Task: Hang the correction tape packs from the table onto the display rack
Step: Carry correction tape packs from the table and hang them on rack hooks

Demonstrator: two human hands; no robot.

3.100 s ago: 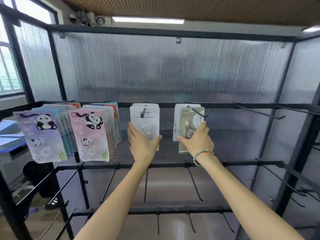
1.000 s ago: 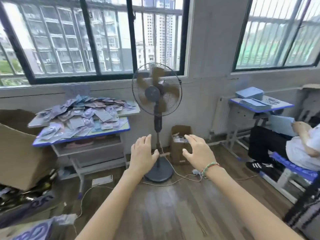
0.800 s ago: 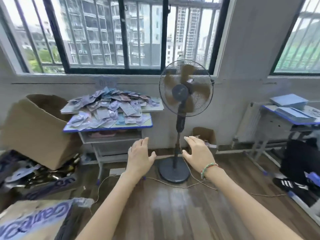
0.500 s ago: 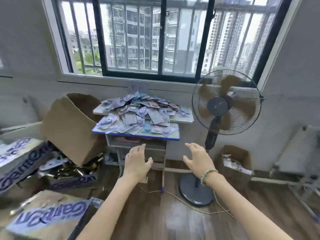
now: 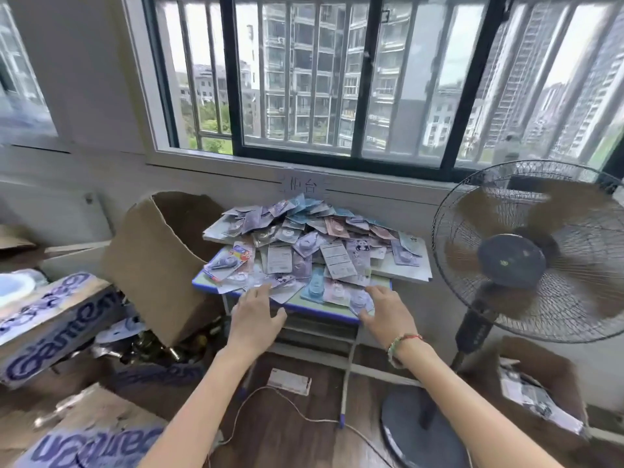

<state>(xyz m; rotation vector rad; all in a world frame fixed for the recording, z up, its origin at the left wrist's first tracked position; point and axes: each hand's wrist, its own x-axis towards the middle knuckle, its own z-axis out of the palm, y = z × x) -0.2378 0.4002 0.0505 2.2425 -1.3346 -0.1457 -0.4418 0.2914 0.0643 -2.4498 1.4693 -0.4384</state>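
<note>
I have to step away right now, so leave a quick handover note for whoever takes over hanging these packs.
Left hand: open, holding nothing, reaching toward the table's front edge.
Right hand: open, holding nothing, fingertips near the front packs.
Correction tape packs: a loose heap on the blue-edged table under the window.
Display rack: not in view.
Done: nothing in hand; how many are hung cannot be judged from here.
Left: pick up packs and hang them on the rack.

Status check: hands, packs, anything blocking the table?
Left hand and right hand open, empty, reaching toward table edge. Correction tape packs heaped on table, none picked. Standing fan close on right; approach clear.
</note>
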